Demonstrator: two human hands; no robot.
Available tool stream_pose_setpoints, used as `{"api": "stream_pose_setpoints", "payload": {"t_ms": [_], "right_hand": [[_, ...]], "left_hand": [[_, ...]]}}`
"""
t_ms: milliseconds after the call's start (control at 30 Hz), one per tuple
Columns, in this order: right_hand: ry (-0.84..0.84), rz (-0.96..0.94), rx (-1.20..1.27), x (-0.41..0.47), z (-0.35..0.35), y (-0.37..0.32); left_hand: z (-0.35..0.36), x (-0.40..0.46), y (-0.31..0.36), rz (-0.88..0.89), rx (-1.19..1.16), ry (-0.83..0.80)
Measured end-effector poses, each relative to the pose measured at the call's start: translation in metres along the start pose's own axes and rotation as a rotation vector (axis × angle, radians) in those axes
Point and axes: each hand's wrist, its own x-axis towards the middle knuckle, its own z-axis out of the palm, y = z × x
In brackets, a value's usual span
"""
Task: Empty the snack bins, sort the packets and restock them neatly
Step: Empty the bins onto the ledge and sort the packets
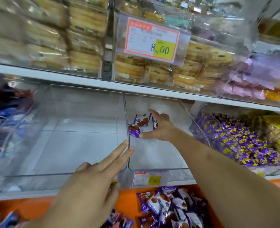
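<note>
Three or so small purple-and-white snack packets (140, 123) are being lined up at the back of the narrow clear plastic bin (154, 150), beside its left wall. They are being nudged by the right hand (159, 127), whose grip is spread wide and is holding nothing. The left hand (93, 183) is being rested flat, fingers straight, against the clear divider wall (127, 129). Restocking is judged barely begun: the wide clear bin (67, 137) on the left is being left bare, and a heap of matching loose packets (170, 206) is being kept on the orange ledge (129, 198) below. The right arm's reach is being crowded by a neighbouring bin of purple-and-yellow wrapped candies (237, 140).
</note>
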Motion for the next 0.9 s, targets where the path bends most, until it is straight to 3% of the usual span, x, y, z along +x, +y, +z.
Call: {"api": "stream_pose_setpoints", "payload": {"t_ms": [367,533,667,900], "right_hand": [[-0.045,-0.169,-0.158,0.004,0.029,-0.030],[-0.030,-0.260,-0.049,-0.005,0.031,-0.022],[-0.019,-0.262,0.167,-0.018,0.025,-0.007],[0.086,-0.228,0.248,-0.054,-0.001,0.006]], "left_hand": [[0.001,-0.004,0.006,0.053,0.169,0.049],[-0.001,-0.008,0.009,0.052,0.253,0.022],[-0.003,-0.008,0.012,0.051,0.194,0.019],[-0.006,-0.009,0.016,-0.008,0.103,-0.033]]}}
